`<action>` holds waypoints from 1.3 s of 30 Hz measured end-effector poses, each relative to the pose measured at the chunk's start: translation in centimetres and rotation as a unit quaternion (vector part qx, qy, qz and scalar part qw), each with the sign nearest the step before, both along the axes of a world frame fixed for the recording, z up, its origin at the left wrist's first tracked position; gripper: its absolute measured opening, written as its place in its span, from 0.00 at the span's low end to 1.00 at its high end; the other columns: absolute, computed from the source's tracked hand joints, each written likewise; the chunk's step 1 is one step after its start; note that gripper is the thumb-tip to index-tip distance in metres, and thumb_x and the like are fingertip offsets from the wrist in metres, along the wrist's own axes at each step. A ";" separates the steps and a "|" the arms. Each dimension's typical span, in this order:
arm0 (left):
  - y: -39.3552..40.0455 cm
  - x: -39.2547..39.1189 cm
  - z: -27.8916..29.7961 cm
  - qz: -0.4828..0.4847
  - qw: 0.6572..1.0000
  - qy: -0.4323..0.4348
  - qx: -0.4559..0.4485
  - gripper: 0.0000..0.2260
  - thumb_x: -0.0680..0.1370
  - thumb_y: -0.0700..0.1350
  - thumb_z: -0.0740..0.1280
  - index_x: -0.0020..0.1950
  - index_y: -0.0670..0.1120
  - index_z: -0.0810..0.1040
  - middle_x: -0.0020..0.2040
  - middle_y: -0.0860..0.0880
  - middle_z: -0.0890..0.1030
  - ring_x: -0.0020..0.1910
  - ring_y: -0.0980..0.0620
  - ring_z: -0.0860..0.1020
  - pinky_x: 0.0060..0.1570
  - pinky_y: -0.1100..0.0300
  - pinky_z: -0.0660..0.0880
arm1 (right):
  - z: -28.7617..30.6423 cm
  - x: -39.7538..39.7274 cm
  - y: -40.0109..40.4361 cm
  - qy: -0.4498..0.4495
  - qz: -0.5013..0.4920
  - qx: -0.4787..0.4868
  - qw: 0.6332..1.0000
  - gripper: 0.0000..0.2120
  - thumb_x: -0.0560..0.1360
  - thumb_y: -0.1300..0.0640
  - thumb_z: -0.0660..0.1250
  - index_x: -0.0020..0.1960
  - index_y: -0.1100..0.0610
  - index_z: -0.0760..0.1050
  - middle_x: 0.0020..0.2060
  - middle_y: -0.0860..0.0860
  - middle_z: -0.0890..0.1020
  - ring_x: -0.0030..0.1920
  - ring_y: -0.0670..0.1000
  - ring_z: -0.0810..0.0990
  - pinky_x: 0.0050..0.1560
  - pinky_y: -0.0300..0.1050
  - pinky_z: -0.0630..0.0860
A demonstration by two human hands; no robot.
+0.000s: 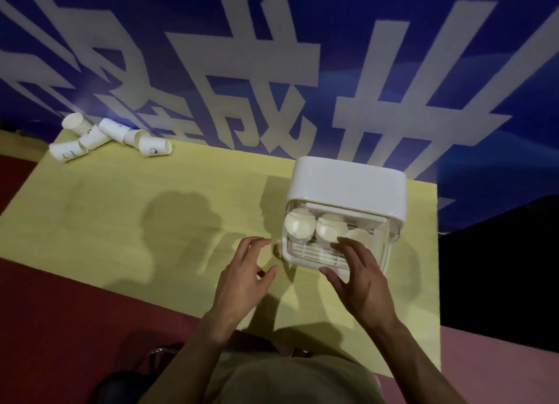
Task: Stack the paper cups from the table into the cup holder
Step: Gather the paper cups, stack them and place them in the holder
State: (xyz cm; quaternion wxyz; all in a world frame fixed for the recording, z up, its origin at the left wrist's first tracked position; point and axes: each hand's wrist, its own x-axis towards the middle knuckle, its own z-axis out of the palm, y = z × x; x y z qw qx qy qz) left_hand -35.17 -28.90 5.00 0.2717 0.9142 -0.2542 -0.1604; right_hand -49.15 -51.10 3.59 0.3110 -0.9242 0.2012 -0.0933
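A white box-shaped cup holder with a clear front stands at the table's right side. Three paper cups sit inside it, among them the left cup and the middle cup. My right hand hovers over the holder's front edge, fingers spread, holding nothing. Just left of the holder, my left hand is above the table with its fingers apart and empty. Several white paper cups lie tipped over in a pile at the far left corner.
The yellow table has its near edge by my body and its right edge just past the holder. A blue wall with large white characters rises behind it. Red floor lies to the left.
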 end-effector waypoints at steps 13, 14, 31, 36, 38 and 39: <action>20.9 19.2 -0.8 0.170 0.985 -0.008 -0.037 0.24 0.77 0.51 0.75 0.71 0.54 0.73 0.69 0.55 0.69 0.40 0.61 0.81 0.42 0.56 0.81 | 2.1 20.3 16.8 -0.040 0.136 0.008 0.990 0.25 0.80 0.44 0.70 0.73 0.52 0.71 0.69 0.50 0.74 0.66 0.54 0.75 0.59 0.54 0.80; 22.8 21.3 -0.8 0.175 0.983 -0.015 -0.045 0.24 0.76 0.50 0.75 0.71 0.53 0.73 0.68 0.54 0.70 0.39 0.61 0.81 0.42 0.56 0.81 | 2.1 22.0 18.2 -0.032 0.134 0.007 0.991 0.25 0.80 0.44 0.70 0.73 0.52 0.70 0.69 0.50 0.74 0.66 0.54 0.75 0.59 0.53 0.80; 41.9 46.4 -2.9 0.206 0.975 -0.049 -0.068 0.27 0.74 0.45 0.78 0.71 0.49 0.74 0.66 0.50 0.72 0.34 0.59 0.80 0.41 0.48 0.81 | -0.1 49.2 31.2 0.065 0.169 -0.062 0.982 0.35 0.74 0.49 0.78 0.76 0.55 0.68 0.70 0.56 0.71 0.66 0.60 0.73 0.60 0.56 0.80; 41.5 49.1 -4.1 0.171 0.983 -0.016 -0.063 0.27 0.75 0.46 0.76 0.73 0.51 0.71 0.67 0.52 0.71 0.38 0.60 0.80 0.43 0.49 0.81 | -1.8 55.0 31.3 0.106 0.176 -0.093 0.974 0.38 0.72 0.51 0.80 0.77 0.58 0.67 0.72 0.60 0.71 0.68 0.62 0.71 0.61 0.58 0.80; 40.9 49.3 -4.9 0.149 0.988 0.011 -0.046 0.27 0.77 0.51 0.74 0.74 0.55 0.69 0.68 0.56 0.68 0.40 0.60 0.81 0.44 0.49 0.81 | -2.8 57.4 31.1 0.122 0.183 -0.107 0.970 0.39 0.72 0.52 0.80 0.77 0.60 0.66 0.73 0.63 0.70 0.69 0.63 0.71 0.63 0.60 0.79; 40.6 49.3 -5.4 0.146 0.988 0.024 -0.036 0.27 0.77 0.55 0.72 0.74 0.56 0.68 0.68 0.58 0.67 0.41 0.60 0.81 0.45 0.49 0.81 | -3.3 58.5 31.0 0.131 0.188 -0.115 0.967 0.40 0.72 0.52 0.80 0.78 0.60 0.66 0.73 0.64 0.70 0.69 0.63 0.71 0.64 0.60 0.79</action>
